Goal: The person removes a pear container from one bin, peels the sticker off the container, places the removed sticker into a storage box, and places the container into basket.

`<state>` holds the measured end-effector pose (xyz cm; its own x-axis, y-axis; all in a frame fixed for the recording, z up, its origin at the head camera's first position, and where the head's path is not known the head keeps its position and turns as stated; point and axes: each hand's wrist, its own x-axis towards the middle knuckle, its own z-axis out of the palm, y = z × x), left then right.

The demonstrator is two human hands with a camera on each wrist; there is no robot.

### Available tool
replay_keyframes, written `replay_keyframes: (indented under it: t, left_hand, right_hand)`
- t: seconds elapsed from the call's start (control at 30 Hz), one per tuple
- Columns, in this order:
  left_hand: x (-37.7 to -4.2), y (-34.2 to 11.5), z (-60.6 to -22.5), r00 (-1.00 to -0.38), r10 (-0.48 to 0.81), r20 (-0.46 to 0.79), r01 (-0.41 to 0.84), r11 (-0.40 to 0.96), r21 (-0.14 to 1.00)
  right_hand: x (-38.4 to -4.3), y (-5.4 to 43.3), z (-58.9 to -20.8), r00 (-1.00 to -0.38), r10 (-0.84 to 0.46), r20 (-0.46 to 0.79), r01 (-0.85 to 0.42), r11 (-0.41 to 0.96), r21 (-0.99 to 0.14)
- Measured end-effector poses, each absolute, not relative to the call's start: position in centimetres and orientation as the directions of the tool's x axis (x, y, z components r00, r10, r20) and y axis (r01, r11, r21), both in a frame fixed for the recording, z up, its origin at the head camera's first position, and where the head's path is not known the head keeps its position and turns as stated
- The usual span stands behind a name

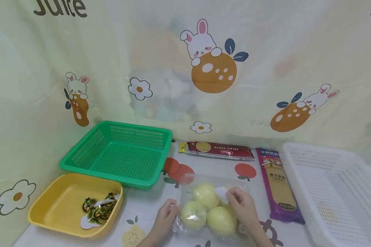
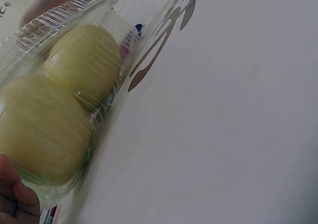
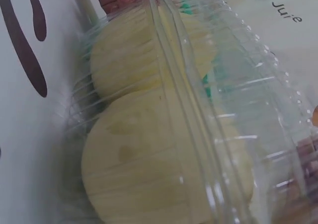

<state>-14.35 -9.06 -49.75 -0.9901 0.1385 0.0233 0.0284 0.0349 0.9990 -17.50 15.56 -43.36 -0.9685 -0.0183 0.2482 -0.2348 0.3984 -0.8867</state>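
Observation:
A clear plastic clamshell box (image 1: 185, 181) with several yellow-green round fruits (image 1: 194, 214) inside stands in front of me, its lid down. My left hand (image 1: 165, 216) is at the box's left side, fingers loosely bent; its fingertips (image 2: 25, 199) are at the box's end in the left wrist view. Over the lid's right part, my right hand (image 1: 242, 206) pinches a white rounded label (image 1: 221, 194). Whether the label sticks to the lid I cannot tell. In the right wrist view the right hand (image 3: 300, 179) is blurred behind the clear plastic.
A yellow tub (image 1: 55, 199) at left holds several round dark stickers (image 1: 100, 209). Behind it stands a green basket (image 1: 130, 156). A red pasta packet (image 1: 219, 151) lies at the back, a purple pasta packet (image 1: 278, 185) right of the box, beside a white basket (image 1: 330, 192).

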Motion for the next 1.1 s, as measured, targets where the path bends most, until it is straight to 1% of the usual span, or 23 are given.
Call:
replay_keyframes:
  t: [0.13, 0.23, 0.33, 0.5, 0.87, 1.1]
  left_hand:
    - [-14.3, -8.9, -50.5, -0.988, 0.148, 0.036, 0.039, 0.015, 0.999]
    - [-14.0, -8.8, -50.4, -0.984, 0.165, 0.06, 0.062, 0.005, 0.998]
    - [-13.7, -8.6, -49.2, -0.982, 0.174, 0.073, 0.075, 0.004, 0.997]
    - [-13.3, -8.5, -47.8, -0.986, 0.163, 0.044, 0.047, 0.014, 0.999]
    - [-13.4, -8.5, -47.6, -0.985, 0.165, 0.044, 0.051, 0.042, 0.998]
    - [-13.3, -8.5, -47.6, -0.986, 0.154, 0.057, 0.066, 0.053, 0.996]
  right_hand:
    - [-17.3, 15.7, -43.5, -0.935, -0.007, 0.355, -0.321, 0.443, -0.837]
    - [-17.2, 15.8, -43.7, -0.908, 0.008, 0.42, -0.365, 0.48, -0.798]
    - [-17.2, 16.0, -43.7, -0.897, 0.019, 0.442, -0.38, 0.479, -0.791]
    - [-17.4, 16.1, -43.9, -0.904, 0.032, 0.427, -0.372, 0.433, -0.821]
    - [-17.8, 16.5, -44.2, -0.936, 0.082, 0.343, -0.283, 0.407, -0.869]
    - [-17.6, 16.4, -43.8, -0.952, 0.112, 0.284, -0.219, 0.395, -0.892]
